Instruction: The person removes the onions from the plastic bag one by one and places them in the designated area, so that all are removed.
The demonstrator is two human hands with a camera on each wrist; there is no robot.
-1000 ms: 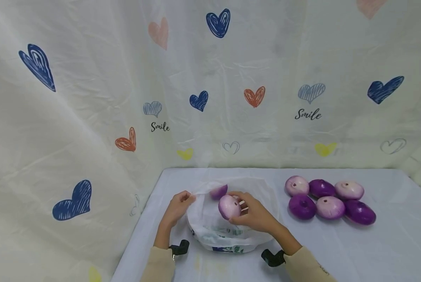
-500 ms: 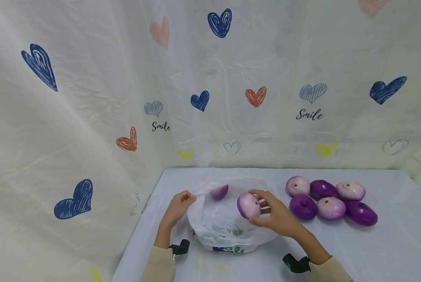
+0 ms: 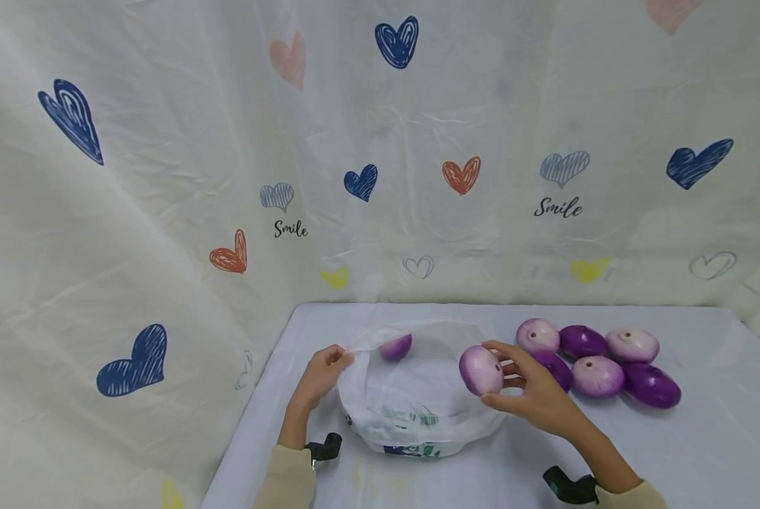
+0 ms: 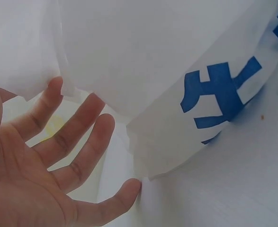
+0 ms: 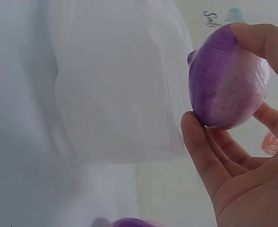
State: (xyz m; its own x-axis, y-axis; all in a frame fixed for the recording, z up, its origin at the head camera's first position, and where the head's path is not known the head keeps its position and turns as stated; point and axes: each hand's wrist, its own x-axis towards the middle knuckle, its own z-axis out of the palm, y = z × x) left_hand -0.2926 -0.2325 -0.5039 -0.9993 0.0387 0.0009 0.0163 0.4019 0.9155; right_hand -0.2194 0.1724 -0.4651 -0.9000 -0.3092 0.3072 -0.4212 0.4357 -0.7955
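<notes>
My right hand [image 3: 532,389] holds a purple-and-pale red onion [image 3: 480,370] between thumb and fingers, over the right side of the bag's mouth. In the right wrist view, the onion [image 5: 228,80] shows its small pointed tip, with the thumb on one side and fingertips on the other. A white plastic bag [image 3: 418,442] with green and blue print stands with its mouth spread wide. At the bag's left rim, my left hand [image 3: 319,375] pinches the plastic. Blue lettering on the bag [image 4: 219,90] shows in the left wrist view. Inside lies another onion [image 3: 394,347], partly covered by the rim.
Several onions [image 3: 598,375], some dark purple and some pale, sit in two rows on the white-covered table [image 3: 723,452] to the right. My right hand partly covers one of them. A curtain with printed hearts [image 3: 367,106] hangs behind and at the left.
My right hand has carried the onion rightward, from the middle of the bag's mouth to its right side. The left hand keeps its place at the rim.
</notes>
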